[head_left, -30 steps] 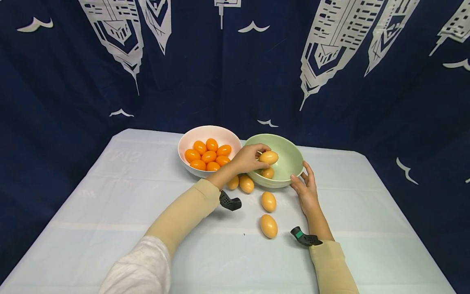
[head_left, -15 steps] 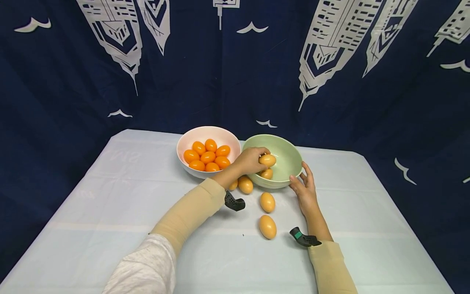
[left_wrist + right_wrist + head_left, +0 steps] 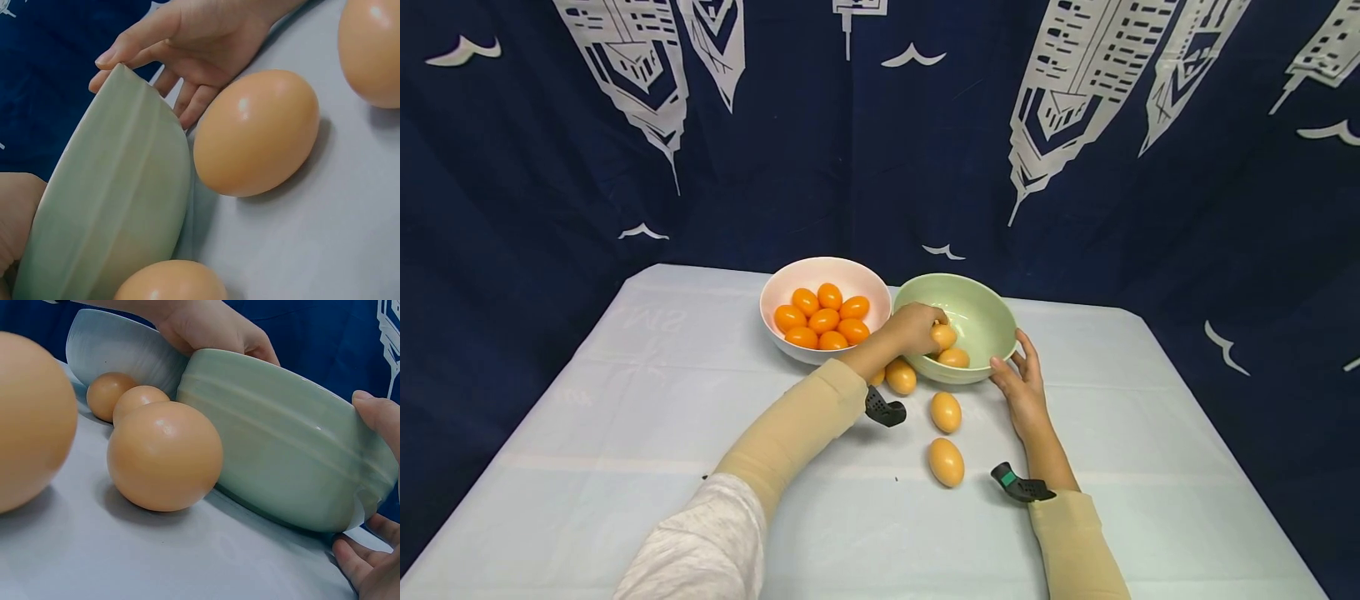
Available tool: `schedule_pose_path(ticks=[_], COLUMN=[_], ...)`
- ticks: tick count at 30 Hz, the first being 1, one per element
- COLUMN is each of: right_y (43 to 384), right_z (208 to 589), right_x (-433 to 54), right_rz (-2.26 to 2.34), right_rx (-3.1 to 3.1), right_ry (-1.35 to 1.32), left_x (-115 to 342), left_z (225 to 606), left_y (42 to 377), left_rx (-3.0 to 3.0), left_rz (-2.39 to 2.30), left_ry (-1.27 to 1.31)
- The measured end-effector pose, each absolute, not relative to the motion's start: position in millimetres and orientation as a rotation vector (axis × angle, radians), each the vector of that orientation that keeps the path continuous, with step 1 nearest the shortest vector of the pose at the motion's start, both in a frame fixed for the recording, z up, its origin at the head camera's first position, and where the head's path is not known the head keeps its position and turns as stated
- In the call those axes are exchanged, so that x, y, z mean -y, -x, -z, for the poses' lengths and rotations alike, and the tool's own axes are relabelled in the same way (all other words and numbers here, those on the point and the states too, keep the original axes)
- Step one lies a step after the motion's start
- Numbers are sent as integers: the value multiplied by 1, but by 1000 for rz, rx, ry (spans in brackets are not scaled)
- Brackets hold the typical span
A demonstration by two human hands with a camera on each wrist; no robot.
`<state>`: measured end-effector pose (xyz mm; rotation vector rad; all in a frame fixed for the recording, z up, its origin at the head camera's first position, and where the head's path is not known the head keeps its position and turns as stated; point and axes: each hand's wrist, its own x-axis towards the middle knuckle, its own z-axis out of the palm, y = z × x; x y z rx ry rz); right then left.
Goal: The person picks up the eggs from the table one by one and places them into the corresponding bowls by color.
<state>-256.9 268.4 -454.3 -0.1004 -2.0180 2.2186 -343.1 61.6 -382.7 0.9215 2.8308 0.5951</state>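
Observation:
My left hand (image 3: 917,328) reaches over the near left rim into the green bowl (image 3: 992,321). Its fingers hold a light-brown egg (image 3: 943,336) low inside, partly covered by the hand. A second brown egg (image 3: 953,358) lies beside it on the bowl's floor. At the bowl's right side, my right hand (image 3: 1024,387) grips the rim, thumb (image 3: 378,419) at the top edge and fingers (image 3: 353,559) low against the underside. On the table in front of the bowl lie more brown eggs, one egg (image 3: 901,377) close to its base and two eggs (image 3: 946,412) (image 3: 946,462) nearer me.
A pink bowl (image 3: 782,287) stands against the green bowl's left, holding several bright orange egg-shaped pieces (image 3: 824,321). Another brown egg (image 3: 111,395) sits by the bowls, mostly hidden by my left forearm in the head view. A dark blue curtain (image 3: 820,167) hangs behind the white-covered table (image 3: 625,433).
My left hand has lowered its egg deeper into the green bowl. The egg lying in there has shifted slightly right. My right hand keeps its grip on the rim.

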Motion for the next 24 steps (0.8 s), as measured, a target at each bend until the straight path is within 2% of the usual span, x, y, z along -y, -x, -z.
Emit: schedule_pose_path(ticks=[24], right_y=[257], right_z=[455], right_x=[-269], right_rz=[-2225], right_rx=[2020], right_ry=[112], left_x=[-70], left_z=[379], left_y=[342], left_rx=[-2766], left_rz=[-411], left_ry=[-903])
